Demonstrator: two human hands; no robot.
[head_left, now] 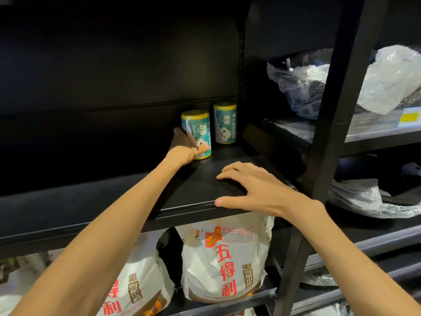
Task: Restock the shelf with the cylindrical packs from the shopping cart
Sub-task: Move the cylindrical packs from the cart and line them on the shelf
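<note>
Two cylindrical packs stand upright near the back right corner of a black shelf (200, 185). The near pack (197, 131) is teal with yellow ends and a cloud face printed on its wrap. The far pack (225, 123), of the same kind, stands just beside it to the right and a little deeper, close to the shelf's upright post; the two are near each other but a narrow gap shows between them.

The left hand (185, 147) reaches far in over the shelf and holds the near pack low down: the thumb lies across its front near the bottom and the fingers wrap round its left and back side. The pack's bottom end appears to sit on the shelf.

The right hand (255, 190) lies flat on the front right corner of the shelf, fingers straight and spread, thumb along the front edge. It holds nothing.

On the level below, white bags (224, 258) with red characters stand side by side. To the right, behind a black frame post (341, 110), another rack carries crumpled clear plastic wrap (391, 80) and a yellow price tag (410, 117).
</note>
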